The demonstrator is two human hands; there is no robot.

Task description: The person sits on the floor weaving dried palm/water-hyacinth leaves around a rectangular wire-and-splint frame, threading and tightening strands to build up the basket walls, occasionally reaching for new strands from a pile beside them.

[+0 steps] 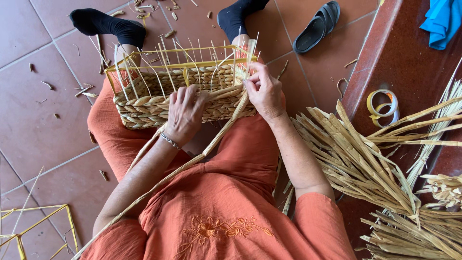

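Observation:
A half-woven straw basket [144, 103] on a yellow wire frame rests on my lap, its thin upright stakes pointing away from me. My left hand [185, 113] presses flat on the near woven wall. At the basket's right corner my right hand [263, 89] pinches a flat straw strand [211, 144], which runs down across my orange-clothed lap to the lower left.
A pile of dried straw leaves [380, 168] lies at my right. Two tape rolls [383, 107] sit on the red step. A black sandal [317, 25] and straw scraps lie on the tiled floor. A bare yellow wire frame [43, 226] stands lower left. Blue cloth [442, 19] upper right.

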